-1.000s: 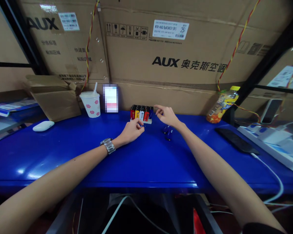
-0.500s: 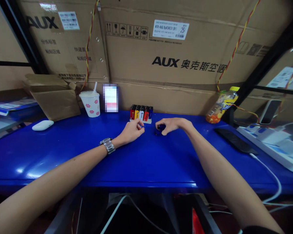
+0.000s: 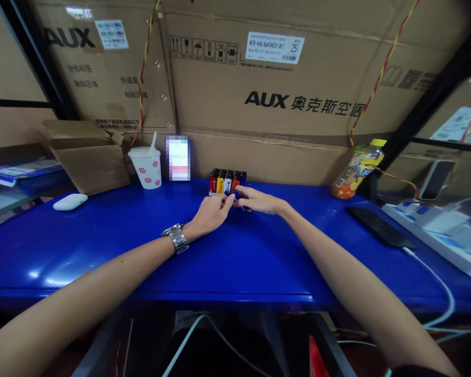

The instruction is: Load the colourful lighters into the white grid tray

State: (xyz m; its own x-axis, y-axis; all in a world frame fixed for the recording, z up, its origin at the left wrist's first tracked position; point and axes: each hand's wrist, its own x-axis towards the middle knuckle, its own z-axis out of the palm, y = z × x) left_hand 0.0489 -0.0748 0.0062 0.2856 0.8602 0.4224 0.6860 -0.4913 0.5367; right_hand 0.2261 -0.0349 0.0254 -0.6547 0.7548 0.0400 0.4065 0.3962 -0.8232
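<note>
My left hand [image 3: 214, 213], with a metal-band watch [image 3: 176, 238] on its wrist, is closed, thumb and fingers pinched at the near end of a dark blue lighter [image 3: 236, 195]. From the other side my right hand [image 3: 261, 201] closes its fingers on the same lighter, which they partly cover. Just behind both hands, several lighters [image 3: 220, 183] in red, yellow, white, orange and dark blue stand upright in rows in a white tray [image 3: 212, 194]. The fingers hide the tray's right front part.
On the blue table [image 3: 220, 262] stand a paper cup with a straw [image 3: 146, 170], a blurred-out screen [image 3: 178, 159] and a drink bottle [image 3: 359, 170]. A white earbud case [image 3: 70, 202] lies left; a black phone [image 3: 379, 228] with a cable lies right. Cardboard boxes [image 3: 212, 104] back the table.
My right hand has moved left with the dark blue lighter, from beside the tray to my left fingertips. My left hand has barely moved and now touches the lighter.
</note>
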